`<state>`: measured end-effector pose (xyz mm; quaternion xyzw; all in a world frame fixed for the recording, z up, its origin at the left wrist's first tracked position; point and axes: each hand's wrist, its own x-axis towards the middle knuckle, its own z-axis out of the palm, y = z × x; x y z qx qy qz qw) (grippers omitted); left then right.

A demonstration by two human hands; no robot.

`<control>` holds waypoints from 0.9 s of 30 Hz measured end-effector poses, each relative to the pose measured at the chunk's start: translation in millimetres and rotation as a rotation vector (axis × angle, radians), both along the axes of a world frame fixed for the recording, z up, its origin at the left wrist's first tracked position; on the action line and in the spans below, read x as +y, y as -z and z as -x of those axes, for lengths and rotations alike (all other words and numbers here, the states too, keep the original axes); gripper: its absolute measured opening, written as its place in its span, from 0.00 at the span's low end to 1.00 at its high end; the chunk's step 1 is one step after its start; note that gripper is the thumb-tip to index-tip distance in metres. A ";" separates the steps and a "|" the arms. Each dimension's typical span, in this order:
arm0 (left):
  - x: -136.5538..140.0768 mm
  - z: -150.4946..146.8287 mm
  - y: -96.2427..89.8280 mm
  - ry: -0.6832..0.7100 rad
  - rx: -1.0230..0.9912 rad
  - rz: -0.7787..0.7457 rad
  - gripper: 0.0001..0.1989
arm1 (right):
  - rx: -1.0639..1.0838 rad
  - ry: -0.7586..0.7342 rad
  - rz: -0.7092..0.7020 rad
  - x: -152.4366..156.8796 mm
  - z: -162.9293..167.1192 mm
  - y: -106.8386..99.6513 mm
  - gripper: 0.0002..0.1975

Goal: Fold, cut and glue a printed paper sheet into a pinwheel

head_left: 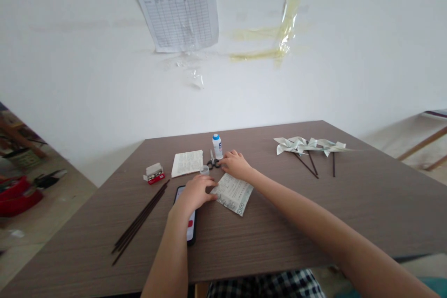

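Observation:
A square of printed paper (pixel 234 191) lies turned on the brown table in front of me. My left hand (pixel 197 191) is at its left corner, thumb and fingers apart, with the fingertips at the paper's edge. Beyond the paper, my right hand (pixel 235 165) reaches over its far corner with loosely bent fingers. Its fingertips are beside the black handles of the scissors (pixel 213 163); whether they touch is unclear. A white glue bottle (pixel 218 147) with a blue cap stands just behind. Near my left fingers is a small clear cup (pixel 204 170). A phone (pixel 190 229) lies partly under my left forearm.
A stack of printed paper squares (pixel 187 163), a small red and white box (pixel 154 174) and several thin dark sticks (pixel 141 219) lie at left. Several paper pinwheels (pixel 300 145) on sticks rest at the back right. The wall (pixel 244 98) borders the table's far edge.

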<state>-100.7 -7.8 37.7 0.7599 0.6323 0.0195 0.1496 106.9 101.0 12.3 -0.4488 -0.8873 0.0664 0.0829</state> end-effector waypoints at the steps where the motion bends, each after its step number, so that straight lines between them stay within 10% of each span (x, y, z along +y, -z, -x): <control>1: -0.4 0.1 -0.5 0.002 -0.003 -0.001 0.23 | -0.008 0.006 -0.002 0.2 4.1 0.9 0.22; 13: -4.1 0.6 -4.6 -0.007 -0.018 -0.005 0.23 | 0.093 -0.003 -0.046 11.0 9.9 13.1 0.13; 27: -0.4 -0.1 3.8 -0.022 -0.092 -0.043 0.19 | 0.314 -0.060 -0.089 4.2 -100.9 22.8 0.14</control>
